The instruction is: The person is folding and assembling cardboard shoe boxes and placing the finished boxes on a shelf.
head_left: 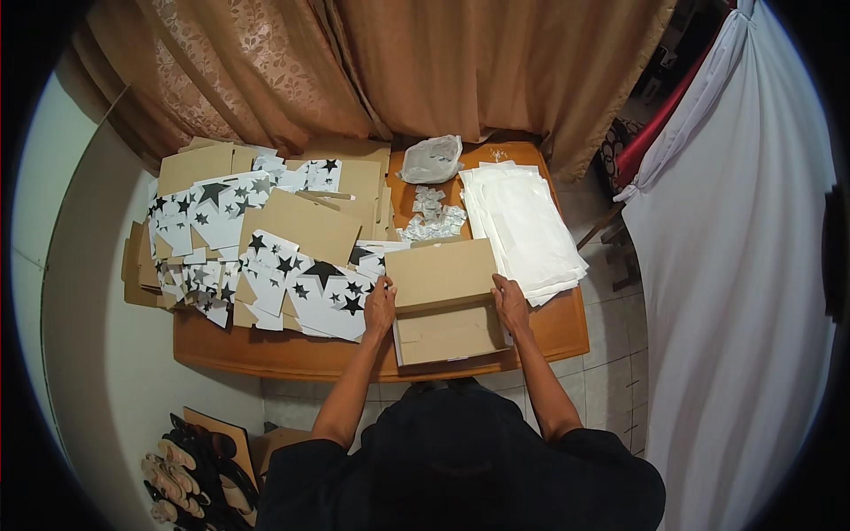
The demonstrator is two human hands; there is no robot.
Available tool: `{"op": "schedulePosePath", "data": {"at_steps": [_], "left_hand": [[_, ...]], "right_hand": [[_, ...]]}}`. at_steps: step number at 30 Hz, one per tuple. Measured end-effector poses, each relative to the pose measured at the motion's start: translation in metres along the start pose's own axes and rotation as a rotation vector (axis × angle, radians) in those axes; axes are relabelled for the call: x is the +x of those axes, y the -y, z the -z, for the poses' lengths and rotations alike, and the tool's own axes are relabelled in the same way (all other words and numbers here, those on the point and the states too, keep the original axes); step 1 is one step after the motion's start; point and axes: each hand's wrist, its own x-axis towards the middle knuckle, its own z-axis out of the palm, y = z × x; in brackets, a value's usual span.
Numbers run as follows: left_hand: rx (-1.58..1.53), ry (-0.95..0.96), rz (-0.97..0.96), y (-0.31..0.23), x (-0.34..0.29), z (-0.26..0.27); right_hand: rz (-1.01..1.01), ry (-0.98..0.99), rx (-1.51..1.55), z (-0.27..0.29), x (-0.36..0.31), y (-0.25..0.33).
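Observation:
An open cardboard box (452, 334) stands at the table's front edge, brown inside, its lid (441, 274) raised at the far side. My left hand (380, 307) is closed on the box's left side, close to where the lid meets the body. On the opposite side, my right hand (510, 303) grips the lid's right edge near the corner. Just left of my left hand lie flat, white cardboard box blanks (301, 292) printed with black stars. Beyond the lid is a scatter of small whitish sachets (432, 219). A pile of white paper sheets (522, 226) lies right of the box.
More flat blanks, some brown side up (310, 226), cover the left of the wooden table (266, 352). A translucent plastic bag (431, 160) sits at the back, below brown curtains (478, 71). Shoes (199, 469) stand at lower left. A white curtain (726, 292) hangs at right.

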Motion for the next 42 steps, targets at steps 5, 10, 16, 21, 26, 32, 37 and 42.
{"op": "schedulePosePath", "data": {"at_steps": [5,10,16,21,26,32,37,42], "left_hand": [[-0.094,0.014,-0.038,0.018,-0.006,-0.003],[-0.121,0.078,-0.06,0.011,-0.013,0.006],[-0.098,0.158,0.188,0.012,-0.04,0.028],[-0.297,0.418,0.209,0.03,-0.056,0.035],[-0.244,0.262,0.209,0.028,-0.069,0.025],[-0.04,0.129,0.102,0.008,-0.074,0.019],[0.038,0.045,0.018,0.02,-0.081,0.009],[0.09,0.008,-0.015,0.017,-0.083,0.008]], "right_hand": [[-0.054,0.043,-0.019,-0.003,-0.004,-0.005],[-0.105,0.094,0.003,0.003,-0.007,0.003],[-0.282,0.032,0.077,0.008,-0.027,-0.018],[-0.208,0.192,0.164,0.02,-0.032,-0.006],[-0.115,0.1,0.138,0.015,-0.035,0.001],[-0.138,-0.021,0.086,0.0,-0.045,-0.014],[-0.156,-0.052,0.019,0.001,-0.051,-0.003],[-0.139,-0.033,-0.004,0.003,-0.052,-0.002]]}}
